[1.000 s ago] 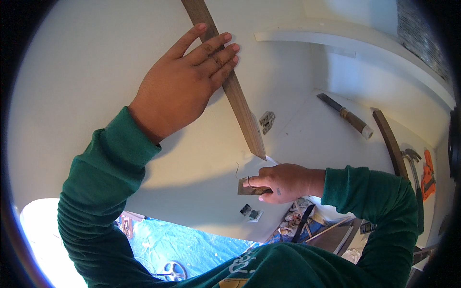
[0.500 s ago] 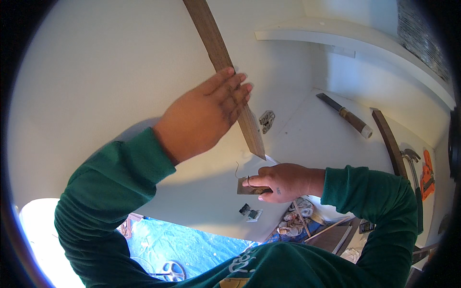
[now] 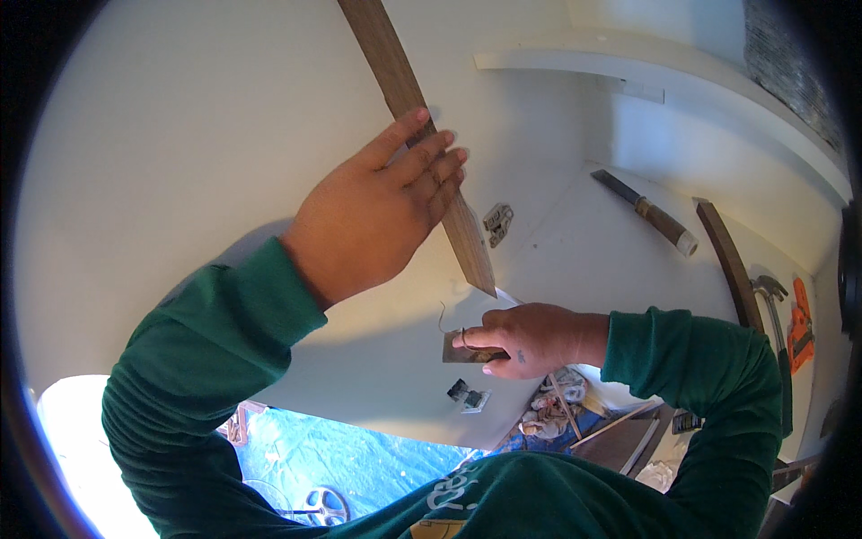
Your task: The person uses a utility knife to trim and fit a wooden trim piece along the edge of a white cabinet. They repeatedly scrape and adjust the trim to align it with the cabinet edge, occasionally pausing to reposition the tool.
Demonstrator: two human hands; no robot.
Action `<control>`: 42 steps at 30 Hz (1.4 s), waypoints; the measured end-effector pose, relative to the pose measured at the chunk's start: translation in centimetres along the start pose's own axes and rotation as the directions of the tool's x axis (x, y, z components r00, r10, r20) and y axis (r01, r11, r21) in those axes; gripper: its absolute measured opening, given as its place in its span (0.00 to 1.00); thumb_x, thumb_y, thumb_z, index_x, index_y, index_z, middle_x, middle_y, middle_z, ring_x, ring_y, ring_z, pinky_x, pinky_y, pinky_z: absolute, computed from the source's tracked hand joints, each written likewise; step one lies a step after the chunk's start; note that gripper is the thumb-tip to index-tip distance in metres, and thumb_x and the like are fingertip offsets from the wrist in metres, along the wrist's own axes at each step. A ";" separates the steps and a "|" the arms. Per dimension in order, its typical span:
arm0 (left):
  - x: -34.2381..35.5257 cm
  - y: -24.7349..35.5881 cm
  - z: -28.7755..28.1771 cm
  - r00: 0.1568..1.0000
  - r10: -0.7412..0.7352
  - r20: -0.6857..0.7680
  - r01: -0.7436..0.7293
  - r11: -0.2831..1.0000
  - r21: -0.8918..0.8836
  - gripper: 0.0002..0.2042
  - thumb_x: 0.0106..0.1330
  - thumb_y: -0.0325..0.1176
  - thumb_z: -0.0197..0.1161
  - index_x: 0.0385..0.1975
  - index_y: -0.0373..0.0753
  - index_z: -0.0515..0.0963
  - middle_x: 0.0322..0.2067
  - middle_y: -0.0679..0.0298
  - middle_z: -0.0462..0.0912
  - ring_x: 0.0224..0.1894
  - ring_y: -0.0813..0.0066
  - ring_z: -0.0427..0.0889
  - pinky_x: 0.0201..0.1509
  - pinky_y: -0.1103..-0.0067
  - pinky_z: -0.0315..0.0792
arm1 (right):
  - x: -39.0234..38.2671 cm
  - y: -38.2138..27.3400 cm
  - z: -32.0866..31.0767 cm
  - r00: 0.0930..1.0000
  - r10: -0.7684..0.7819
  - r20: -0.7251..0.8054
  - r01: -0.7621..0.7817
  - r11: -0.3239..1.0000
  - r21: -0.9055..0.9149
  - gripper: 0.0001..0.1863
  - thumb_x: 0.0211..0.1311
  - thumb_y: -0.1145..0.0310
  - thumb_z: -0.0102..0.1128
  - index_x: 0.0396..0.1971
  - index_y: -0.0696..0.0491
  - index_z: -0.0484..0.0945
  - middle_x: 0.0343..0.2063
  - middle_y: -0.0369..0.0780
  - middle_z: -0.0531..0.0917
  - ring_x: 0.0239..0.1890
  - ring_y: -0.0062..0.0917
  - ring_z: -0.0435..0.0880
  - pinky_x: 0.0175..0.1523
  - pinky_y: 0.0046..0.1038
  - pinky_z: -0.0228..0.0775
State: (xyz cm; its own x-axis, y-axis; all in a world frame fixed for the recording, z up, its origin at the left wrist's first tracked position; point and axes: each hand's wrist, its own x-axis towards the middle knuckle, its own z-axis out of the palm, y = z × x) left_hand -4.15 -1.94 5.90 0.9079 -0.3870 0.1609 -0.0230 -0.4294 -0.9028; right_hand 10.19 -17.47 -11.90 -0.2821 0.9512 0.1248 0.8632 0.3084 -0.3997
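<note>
My left hand (image 3: pixel 368 211) lies across a long brown wooden strip (image 3: pixel 469 235) on a white panel, fingers stretched out and slightly apart over the wood. Just below the strip's pointed end, my right hand (image 3: pixel 539 340) grips a small flat rectangular plate (image 3: pixel 456 349), dull brown and metal-like, between thumb and fingers. A thin curled strand (image 3: pixel 442 316) rises from its upper edge. The plate and the strip are apart. Beside the strip is a metal cabinet hinge (image 3: pixel 497 224), and another hinge (image 3: pixel 469 395) sits below my right hand.
At right lie a wooden-handled chisel (image 3: pixel 648 214), a second brown strip (image 3: pixel 725 260), a claw hammer (image 3: pixel 772 301) and an orange tool (image 3: pixel 800 328). A curved white ledge (image 3: pixel 628 61) runs along the upper right. Below are a blue sheet (image 3: pixel 359 458) and crumpled rags (image 3: pixel 552 409).
My left hand has shifted slightly up and left along the wooden strip, its fingers spread a little wider. My right hand stays in place with the plate.
</note>
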 end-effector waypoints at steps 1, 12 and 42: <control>0.0 -0.2 0.0 1.000 -0.014 -0.012 0.014 1.000 0.009 0.22 0.66 0.31 0.59 0.60 0.40 0.81 0.64 0.65 0.80 0.74 0.68 0.68 0.83 0.60 0.50 | 0.0 -0.1 -0.1 1.000 0.006 0.007 -0.006 1.000 0.003 0.28 0.69 0.58 0.64 0.66 0.48 0.73 0.35 0.45 0.82 0.34 0.38 0.87 0.43 0.39 0.79; 1.2 -4.1 -1.5 0.966 -0.209 -0.151 0.227 0.967 0.112 0.25 0.61 0.27 0.64 0.62 0.44 0.79 0.68 0.65 0.75 0.75 0.66 0.65 0.83 0.58 0.48 | 0.0 -0.1 0.0 1.000 0.001 -0.004 0.000 1.000 0.031 0.28 0.68 0.58 0.65 0.66 0.48 0.73 0.35 0.45 0.83 0.33 0.36 0.87 0.42 0.38 0.79; 1.2 -5.6 -0.4 0.969 0.039 -0.243 -0.148 0.880 -0.451 0.09 0.54 0.24 0.64 0.35 0.37 0.84 0.45 0.57 0.87 0.58 0.55 0.81 0.68 0.64 0.74 | 0.1 0.1 0.2 1.000 -0.004 0.031 0.003 1.000 0.026 0.28 0.70 0.57 0.63 0.67 0.47 0.72 0.39 0.47 0.84 0.40 0.39 0.88 0.46 0.41 0.80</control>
State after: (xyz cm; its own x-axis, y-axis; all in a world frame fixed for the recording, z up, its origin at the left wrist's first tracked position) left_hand -3.16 -0.37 11.28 0.7777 -0.5897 0.2177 -0.3433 -0.6885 -0.6388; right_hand 10.15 -17.32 -12.12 -0.2981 0.9495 0.0978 0.8514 0.3108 -0.4225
